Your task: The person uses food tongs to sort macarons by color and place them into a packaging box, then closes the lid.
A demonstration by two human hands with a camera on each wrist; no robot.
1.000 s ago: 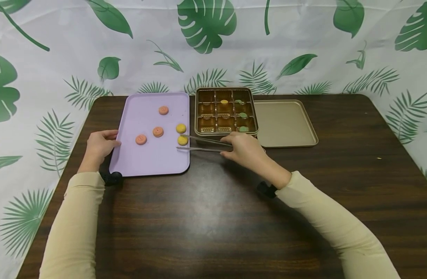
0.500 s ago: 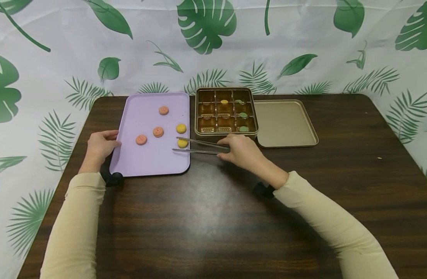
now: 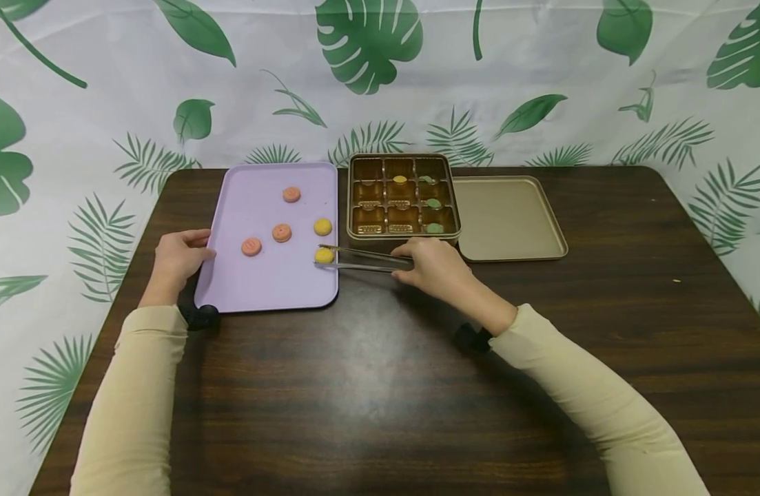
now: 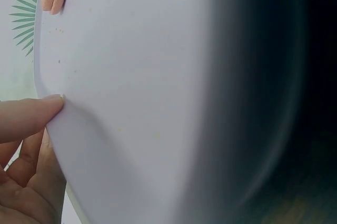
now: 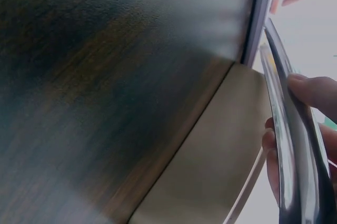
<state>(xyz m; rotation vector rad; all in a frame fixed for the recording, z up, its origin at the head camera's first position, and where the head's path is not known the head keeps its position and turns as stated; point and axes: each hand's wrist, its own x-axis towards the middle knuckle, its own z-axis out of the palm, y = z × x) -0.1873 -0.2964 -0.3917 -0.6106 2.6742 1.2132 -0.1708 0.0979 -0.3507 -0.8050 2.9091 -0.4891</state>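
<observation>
Across the near part of the counter [image 3: 367, 413], dark wood grain catches a pale patch of glare, flanked by two cream sleeves [image 3: 131, 399]. Beyond them, the right hand [image 3: 434, 267] has its grip curled round steel tongs [image 3: 370, 254], which reach over the edge of a lilac tray [image 3: 262, 286]. Their tips stand narrowly apart, one on either side of a yellow macaron [image 3: 324, 255] on the tray's right side; whether they press it I cannot tell. Opposite, the left hand [image 3: 180, 262] pinches the tray's left rim, thumb on top. Crumbs [image 4: 59, 61] dot the lilac surface; slightly farther lie three orange macarons [image 3: 282, 233] and another yellow one [image 3: 322, 226]. Beside the tray stands a gold box [image 3: 404, 238] of nine compartments, with green pieces [image 3: 434, 228] down its right column. To its right lies a shallow gold tray [image 3: 510, 220]. Behind the counter hangs a white cloth [image 3: 249, 117] printed with green leaves, showing along both sides too.
</observation>
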